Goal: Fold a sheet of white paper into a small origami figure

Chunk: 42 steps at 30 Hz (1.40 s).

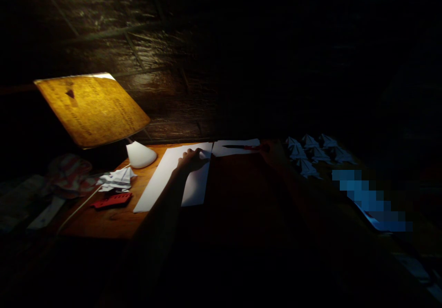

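In dim lamp light my left hand (191,159) rests with curled fingers on the far end of a long white paper sheet (162,183), on a wooden table (113,220). My right hand (272,151) lies in shadow, closed around the red handle of a dark-bladed knife (241,147). The blade lies across a smaller white paper piece (235,148) at the table's far edge.
A white lamp base (140,155) stands under a tilted yellow shade (91,110) at left. Crumpled paper (117,179) and a red flat object (112,200) lie near it. Several folded white paper figures (312,154) sit at right. The floor beyond is dark.
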{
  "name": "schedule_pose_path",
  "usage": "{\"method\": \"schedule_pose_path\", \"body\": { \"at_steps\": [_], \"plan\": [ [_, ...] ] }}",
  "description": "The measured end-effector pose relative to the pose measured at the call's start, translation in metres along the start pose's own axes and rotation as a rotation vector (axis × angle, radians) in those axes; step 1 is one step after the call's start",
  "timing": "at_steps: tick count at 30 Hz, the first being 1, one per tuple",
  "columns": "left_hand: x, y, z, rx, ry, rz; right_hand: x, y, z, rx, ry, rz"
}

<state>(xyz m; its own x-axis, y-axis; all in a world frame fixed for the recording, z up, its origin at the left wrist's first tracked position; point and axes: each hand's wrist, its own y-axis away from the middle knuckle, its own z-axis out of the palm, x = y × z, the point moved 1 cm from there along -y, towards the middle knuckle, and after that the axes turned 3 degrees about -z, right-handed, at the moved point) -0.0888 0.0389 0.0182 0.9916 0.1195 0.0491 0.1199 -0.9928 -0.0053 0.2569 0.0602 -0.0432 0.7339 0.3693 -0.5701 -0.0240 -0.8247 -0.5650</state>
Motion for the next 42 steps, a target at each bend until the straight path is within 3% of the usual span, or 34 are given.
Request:
{"method": "schedule_pose_path", "body": {
  "at_steps": [42],
  "plan": [
    [0.002, 0.007, -0.015, 0.0, 0.072, -0.069, 0.0, 0.002, 0.001, -0.013, 0.036, 0.016]
  ]
}}
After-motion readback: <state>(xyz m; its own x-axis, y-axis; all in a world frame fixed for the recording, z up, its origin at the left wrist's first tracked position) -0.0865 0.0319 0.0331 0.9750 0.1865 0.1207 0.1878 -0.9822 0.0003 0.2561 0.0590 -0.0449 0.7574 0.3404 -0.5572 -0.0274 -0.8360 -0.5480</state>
